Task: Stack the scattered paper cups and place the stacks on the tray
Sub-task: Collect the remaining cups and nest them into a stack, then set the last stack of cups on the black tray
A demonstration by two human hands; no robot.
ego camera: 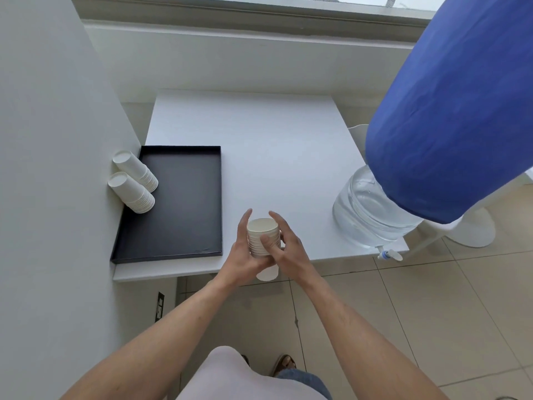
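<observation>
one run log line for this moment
both hands hold cup stack | above table edge | two stacks on tray | next: tray

You are working in bright, even daylight that comes from the window (259, 4) far ahead of your grip. Shadows are soft and faint: a pale one lies under the table (259, 134) edge just below your hands. The black tray (178, 203) left of the grip shows a dull sheen, no hard glare. The wide lens bends straight lines near the edges. The blue cover (450, 111) to the right looks stretched. Focus is fairly sharp throughout.
</observation>
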